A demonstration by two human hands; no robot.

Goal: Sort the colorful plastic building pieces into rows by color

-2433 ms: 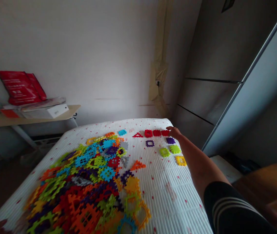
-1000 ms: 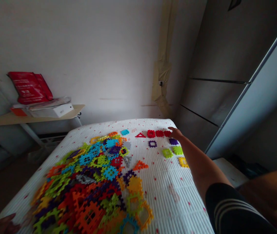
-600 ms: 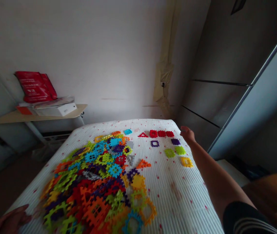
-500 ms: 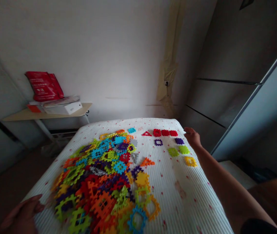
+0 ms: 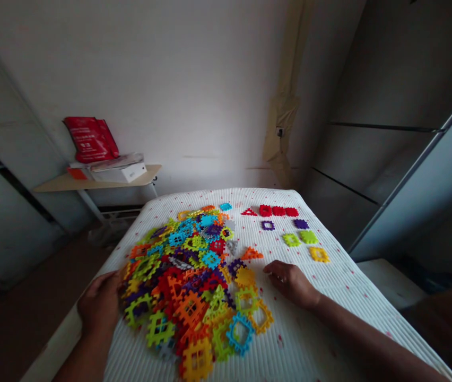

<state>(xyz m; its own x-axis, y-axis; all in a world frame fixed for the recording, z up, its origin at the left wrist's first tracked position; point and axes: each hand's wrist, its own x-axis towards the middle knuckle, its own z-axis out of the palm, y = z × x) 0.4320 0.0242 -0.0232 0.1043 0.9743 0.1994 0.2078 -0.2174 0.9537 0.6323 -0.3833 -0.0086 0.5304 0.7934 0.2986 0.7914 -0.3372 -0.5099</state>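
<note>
A big heap of coloured plastic interlocking tiles lies on a white ribbed mattress. My left hand rests against the heap's left edge, fingers curved onto the tiles. My right hand lies on the mattress just right of the heap, near a yellow tile, fingers loosely curled, nothing visible in them. At the far right, sorted tiles lie apart: a red row, purple ones, green ones and a yellow one. An orange triangle lies between.
A shelf with a red bag and a white box stands by the wall at the left. A grey wardrobe stands right of the mattress. Dark floor shows at the lower left.
My right hand has drawn back from the red row at the far corner to the heap's right side. My left hand has come up onto the heap's left edge. The view has tilted down.
</note>
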